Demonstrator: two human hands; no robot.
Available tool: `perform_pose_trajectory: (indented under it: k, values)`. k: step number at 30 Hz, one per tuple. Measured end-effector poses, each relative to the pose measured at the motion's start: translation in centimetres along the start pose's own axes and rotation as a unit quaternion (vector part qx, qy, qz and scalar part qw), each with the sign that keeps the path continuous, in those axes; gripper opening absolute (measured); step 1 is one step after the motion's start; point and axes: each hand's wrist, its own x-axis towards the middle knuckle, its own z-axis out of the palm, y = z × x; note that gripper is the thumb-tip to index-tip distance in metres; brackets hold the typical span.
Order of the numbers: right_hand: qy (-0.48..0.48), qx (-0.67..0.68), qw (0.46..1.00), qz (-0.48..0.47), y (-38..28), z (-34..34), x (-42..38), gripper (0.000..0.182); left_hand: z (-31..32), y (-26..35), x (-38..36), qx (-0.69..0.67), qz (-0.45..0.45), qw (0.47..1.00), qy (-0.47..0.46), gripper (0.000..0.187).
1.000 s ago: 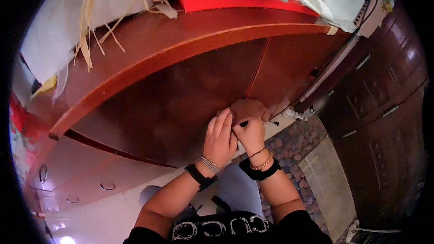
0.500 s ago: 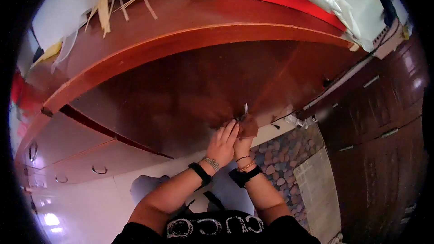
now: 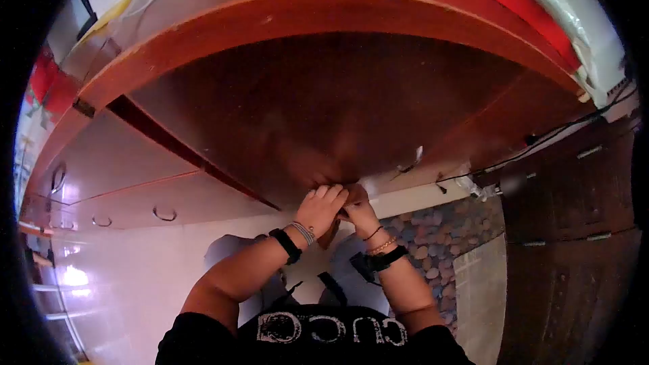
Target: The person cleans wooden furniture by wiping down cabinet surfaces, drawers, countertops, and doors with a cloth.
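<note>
A brown cloth (image 3: 328, 236) is bunched between my two hands, low in front of a dark red-brown cabinet panel (image 3: 338, 101). My left hand (image 3: 323, 208) is closed on it, the knuckles facing up and the fingertips partly hidden. Right beside it, my right hand (image 3: 359, 212) grips the same cloth, part of which shows above the fingers. The cloth's lower end hangs below my left hand. A metal handle (image 3: 418, 156) is on the panel, to the right of both hands.
Drawers with a curved handle (image 3: 164, 215) are at the left. The wooden top edge (image 3: 324, 10) overhangs the panel. A red box (image 3: 507, 3) lies on top. A pebble-patterned mat (image 3: 433, 236) covers the floor at right, near a dark cabinet (image 3: 568, 277) and a black cable (image 3: 541, 140).
My hands have moved left, away from the metal handle, and the cloth is now bunched lower between them. The camera view has tilted down and shifted.
</note>
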Motion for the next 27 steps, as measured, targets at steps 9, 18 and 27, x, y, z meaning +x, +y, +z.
perform_pose_trajectory:
  k: [9, 18, 27]
  values:
    - [-0.056, -0.146, 0.981, -0.117, 9.9, 9.1, 4.0, 0.036, 5.2, -7.1, -10.6, -0.079, -0.185, 0.966, 0.164, 0.029]
    - [-0.183, 0.161, 0.968, -0.053, -1.9, 10.2, -3.2, 0.034, -4.2, -1.0, -6.9, -0.468, -0.317, 0.741, 0.363, 0.013]
    - [-0.285, -0.088, 0.774, -0.558, -18.0, 13.7, -11.4, 0.044, -22.4, 3.4, -1.2, -0.233, -0.019, 0.788, 0.570, 0.038]
